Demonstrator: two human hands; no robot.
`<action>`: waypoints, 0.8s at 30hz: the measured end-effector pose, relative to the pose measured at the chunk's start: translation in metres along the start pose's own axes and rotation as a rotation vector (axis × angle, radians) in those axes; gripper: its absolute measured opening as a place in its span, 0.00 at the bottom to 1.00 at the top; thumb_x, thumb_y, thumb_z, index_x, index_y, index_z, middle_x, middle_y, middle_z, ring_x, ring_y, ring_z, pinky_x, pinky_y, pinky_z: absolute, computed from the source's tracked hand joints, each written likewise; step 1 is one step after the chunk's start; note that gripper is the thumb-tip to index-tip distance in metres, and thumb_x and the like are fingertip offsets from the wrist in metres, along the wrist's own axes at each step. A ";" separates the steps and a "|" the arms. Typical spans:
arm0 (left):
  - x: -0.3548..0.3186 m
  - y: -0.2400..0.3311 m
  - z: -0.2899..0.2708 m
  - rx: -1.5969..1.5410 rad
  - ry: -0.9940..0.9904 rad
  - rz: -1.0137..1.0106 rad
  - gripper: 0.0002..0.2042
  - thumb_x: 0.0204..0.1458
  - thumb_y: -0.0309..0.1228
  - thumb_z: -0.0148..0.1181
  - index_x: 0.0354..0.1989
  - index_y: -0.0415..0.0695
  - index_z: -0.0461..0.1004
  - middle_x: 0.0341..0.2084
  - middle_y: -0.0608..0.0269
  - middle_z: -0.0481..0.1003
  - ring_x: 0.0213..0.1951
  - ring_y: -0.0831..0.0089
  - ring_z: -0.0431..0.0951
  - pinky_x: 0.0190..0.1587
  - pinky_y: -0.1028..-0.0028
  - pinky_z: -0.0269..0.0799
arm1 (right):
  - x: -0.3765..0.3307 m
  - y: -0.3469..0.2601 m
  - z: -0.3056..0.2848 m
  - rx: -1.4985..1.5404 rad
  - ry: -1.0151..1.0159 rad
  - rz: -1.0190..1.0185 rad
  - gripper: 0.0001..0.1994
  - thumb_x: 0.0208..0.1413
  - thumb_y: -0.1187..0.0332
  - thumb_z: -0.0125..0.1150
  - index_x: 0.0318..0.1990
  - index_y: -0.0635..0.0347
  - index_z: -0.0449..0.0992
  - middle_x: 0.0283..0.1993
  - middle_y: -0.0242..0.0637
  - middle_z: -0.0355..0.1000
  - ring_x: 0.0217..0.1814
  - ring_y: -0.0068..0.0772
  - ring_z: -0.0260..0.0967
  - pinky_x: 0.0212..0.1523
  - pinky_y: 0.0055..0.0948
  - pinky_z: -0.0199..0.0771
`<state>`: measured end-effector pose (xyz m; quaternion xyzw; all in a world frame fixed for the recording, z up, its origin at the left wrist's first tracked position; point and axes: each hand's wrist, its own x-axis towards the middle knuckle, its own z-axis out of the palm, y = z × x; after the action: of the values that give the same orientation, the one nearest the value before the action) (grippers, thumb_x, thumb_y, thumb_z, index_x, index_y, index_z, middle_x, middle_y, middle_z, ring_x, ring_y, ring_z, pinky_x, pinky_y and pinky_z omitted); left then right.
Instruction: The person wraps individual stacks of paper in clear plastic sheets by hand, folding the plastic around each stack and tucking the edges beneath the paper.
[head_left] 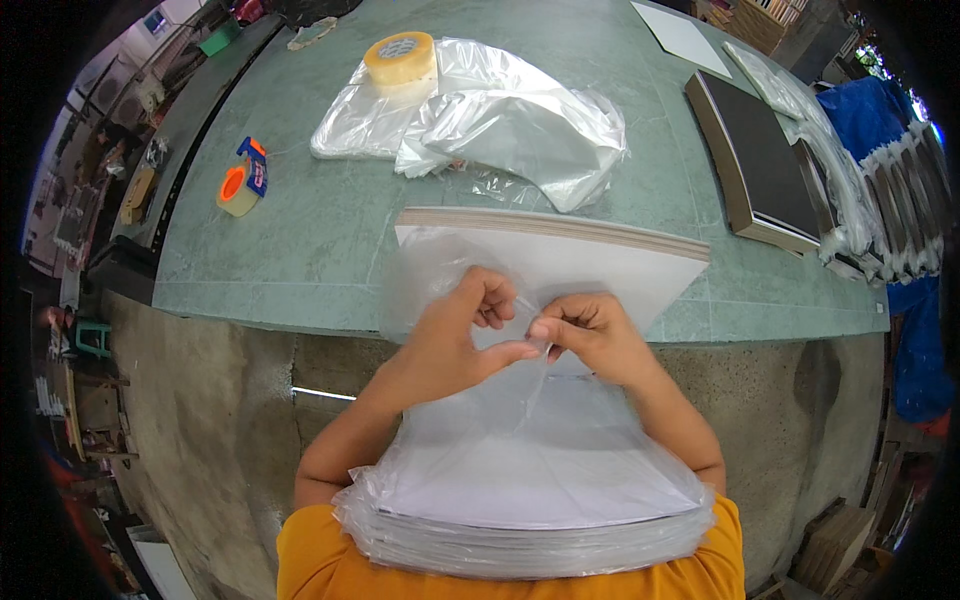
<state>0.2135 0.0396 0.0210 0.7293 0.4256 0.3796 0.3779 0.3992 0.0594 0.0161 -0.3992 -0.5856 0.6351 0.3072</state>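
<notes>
My left hand [462, 330] and my right hand [588, 335] meet over the table's near edge, both pinching a thin clear plastic bag [440, 270] between fingers and thumbs. The bag lies over a stack of white sheets [560, 255] with a brown edge, which rests on the green table [300, 240]. Below my hands, against my orange shirt, a thick pile of clear plastic bags [530, 500] lies flat.
Crumpled clear bags [510, 125] and a roll of tan tape [400, 58] sit at the table's far middle. An orange and blue tape dispenser [243, 178] lies left. Dark flat panels [760, 155] and wrapped bundles [850, 190] fill the right side.
</notes>
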 end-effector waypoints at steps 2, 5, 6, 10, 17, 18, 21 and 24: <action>0.001 0.004 -0.016 -0.011 -0.104 -0.016 0.12 0.39 0.30 0.64 0.28 0.42 0.67 0.20 0.68 0.67 0.23 0.81 0.64 0.25 0.81 0.62 | -0.001 0.001 -0.003 0.288 -0.086 0.071 0.08 0.44 0.71 0.60 0.22 0.66 0.71 0.21 0.34 0.70 0.23 0.20 0.67 0.21 0.19 0.65; 0.002 0.020 -0.020 -0.105 -0.190 -0.210 0.12 0.37 0.31 0.65 0.18 0.40 0.66 0.15 0.69 0.67 0.18 0.83 0.63 0.21 0.83 0.60 | -0.002 0.004 -0.006 0.332 -0.107 0.064 0.07 0.44 0.71 0.60 0.22 0.65 0.71 0.23 0.35 0.70 0.23 0.21 0.67 0.24 0.18 0.67; 0.002 0.021 -0.020 -0.100 -0.206 -0.187 0.12 0.37 0.31 0.66 0.18 0.40 0.66 0.15 0.69 0.67 0.18 0.83 0.63 0.20 0.83 0.59 | -0.002 0.004 -0.007 0.354 -0.112 0.079 0.08 0.44 0.70 0.60 0.22 0.65 0.71 0.23 0.36 0.70 0.24 0.21 0.67 0.24 0.19 0.67; 0.003 0.022 -0.018 -0.087 -0.250 -0.158 0.13 0.36 0.32 0.66 0.18 0.40 0.67 0.16 0.69 0.68 0.17 0.84 0.63 0.19 0.83 0.59 | -0.002 0.009 0.001 0.463 -0.072 0.053 0.09 0.47 0.68 0.58 0.22 0.63 0.70 0.23 0.36 0.70 0.24 0.22 0.67 0.24 0.20 0.67; 0.001 0.018 0.001 -0.628 -0.114 -0.301 0.09 0.39 0.29 0.64 0.21 0.42 0.68 0.17 0.73 0.66 0.21 0.87 0.62 0.22 0.84 0.57 | -0.003 0.012 0.002 0.798 -0.265 0.075 0.12 0.51 0.63 0.53 0.24 0.63 0.68 0.25 0.35 0.67 0.26 0.23 0.64 0.27 0.24 0.64; -0.001 0.010 -0.003 -0.482 -0.055 -0.265 0.08 0.40 0.28 0.62 0.21 0.42 0.68 0.17 0.73 0.66 0.21 0.86 0.61 0.23 0.84 0.57 | -0.005 0.011 -0.002 0.826 -0.264 0.068 0.11 0.52 0.64 0.53 0.24 0.62 0.68 0.25 0.35 0.67 0.27 0.23 0.64 0.27 0.24 0.64; -0.023 -0.015 -0.057 0.077 0.174 -0.396 0.05 0.43 0.26 0.56 0.21 0.43 0.66 0.17 0.74 0.63 0.22 0.85 0.61 0.25 0.82 0.58 | -0.024 0.007 -0.026 0.855 -0.241 0.007 0.11 0.52 0.65 0.52 0.24 0.62 0.69 0.25 0.36 0.67 0.26 0.25 0.63 0.30 0.24 0.64; -0.036 -0.014 -0.109 0.134 0.964 -0.113 0.06 0.45 0.30 0.54 0.23 0.44 0.63 0.21 0.70 0.64 0.25 0.82 0.62 0.27 0.82 0.58 | -0.036 0.002 -0.028 0.509 -0.196 -0.005 0.10 0.52 0.67 0.52 0.22 0.62 0.70 0.28 0.37 0.66 0.30 0.26 0.63 0.32 0.24 0.65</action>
<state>0.1002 0.0365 0.0466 0.4689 0.6146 0.6248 0.1101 0.4412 0.0416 0.0199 -0.2444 -0.4352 0.7966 0.3411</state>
